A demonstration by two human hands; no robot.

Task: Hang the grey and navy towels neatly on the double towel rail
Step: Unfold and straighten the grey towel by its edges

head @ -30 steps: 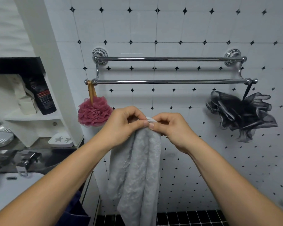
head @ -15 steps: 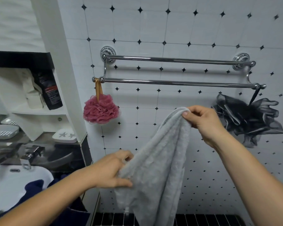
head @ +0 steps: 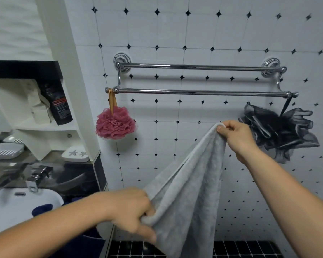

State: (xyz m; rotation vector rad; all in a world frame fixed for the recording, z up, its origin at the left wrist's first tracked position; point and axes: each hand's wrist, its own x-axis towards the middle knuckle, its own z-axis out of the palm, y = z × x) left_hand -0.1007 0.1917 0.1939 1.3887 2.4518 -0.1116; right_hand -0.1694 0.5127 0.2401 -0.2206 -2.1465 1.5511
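Grey towel (head: pixel 186 185) slants below the double towel rail (head: pixel 199 93), right hand (head: pixel 237 135) pinching its top corner nearest the lower bar, left hand (head: pixel 132 211) gripping the low edge; navy towel (head: pixel 42 209) at sink.

**Bright, Even Light; Blur at Lower Left**

Lit brightly and evenly, seemingly from overhead. Threw soft, faint shadows of the double towel rail (head: pixel 201 67) onto the white tiled wall (head: pixel 231 30) just below each bar. Caught thin glare streaks along the chrome bars and on the tap (head: pixel 37 175). Smeared the left hand (head: pixel 132 211) with motion blur. Kept the right hand (head: pixel 235 136) and the nap of the grey towel (head: pixel 185 192) fairly crisp. Bowed the grout lines toward the edges, wide-angle fashion. Softened the shelf (head: pixel 45 125) at far left.
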